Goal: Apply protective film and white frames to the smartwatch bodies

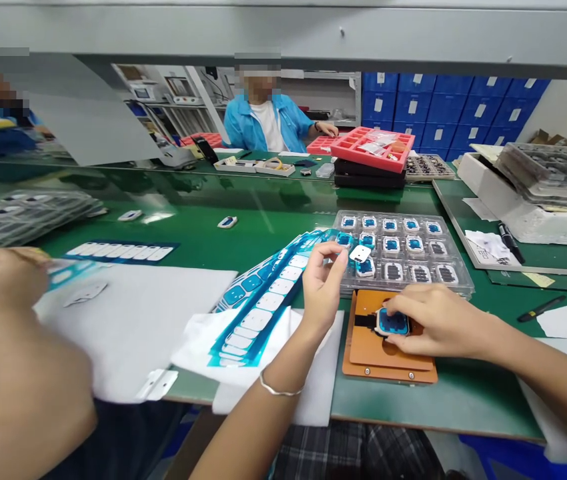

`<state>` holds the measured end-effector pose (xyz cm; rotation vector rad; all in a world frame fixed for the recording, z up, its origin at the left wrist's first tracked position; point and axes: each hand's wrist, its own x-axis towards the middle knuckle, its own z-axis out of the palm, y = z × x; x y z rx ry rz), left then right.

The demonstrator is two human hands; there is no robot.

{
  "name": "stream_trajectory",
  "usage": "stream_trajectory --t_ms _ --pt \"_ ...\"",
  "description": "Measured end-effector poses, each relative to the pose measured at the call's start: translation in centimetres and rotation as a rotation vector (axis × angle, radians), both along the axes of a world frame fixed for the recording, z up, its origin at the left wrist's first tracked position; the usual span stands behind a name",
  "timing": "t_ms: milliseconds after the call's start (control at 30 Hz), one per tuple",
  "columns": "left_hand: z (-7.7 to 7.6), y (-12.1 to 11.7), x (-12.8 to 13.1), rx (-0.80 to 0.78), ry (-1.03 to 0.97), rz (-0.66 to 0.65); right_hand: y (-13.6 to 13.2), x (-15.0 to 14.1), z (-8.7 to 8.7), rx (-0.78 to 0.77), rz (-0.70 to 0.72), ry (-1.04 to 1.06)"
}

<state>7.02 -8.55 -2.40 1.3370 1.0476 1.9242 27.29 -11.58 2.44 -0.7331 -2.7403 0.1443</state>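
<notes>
Basically, right hand [436,323] has the watch-like case [394,323] by its sides, thumb and fingers around it, sitting on the orange fixture [368,365] with blue film on its face. Left hand [322,287] looks pinched on the edge of a small white piece [360,254] (exact contact is hard to see), up over the left part of the clear tray [427,261]. Fixture is on the green surface [488,397], just on my side of that tray; strip of white cut-outs [278,287] lies off to the left. My take on doing this well: case flat and square in the fixture, light side pressure only, no thumb dragging across the film. White piece by its rim only, dark marks in sight, clear of the tray's cases so nothing snags.
</notes>
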Motion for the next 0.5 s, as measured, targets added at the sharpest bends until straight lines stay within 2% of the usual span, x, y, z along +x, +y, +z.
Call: stream_trajectory --t_ms 500 --pt "-0.16 -0.04 -0.08 0.026 0.033 -0.041 0.15 -0.10 -0.45 -0.066 0.055 0.062"
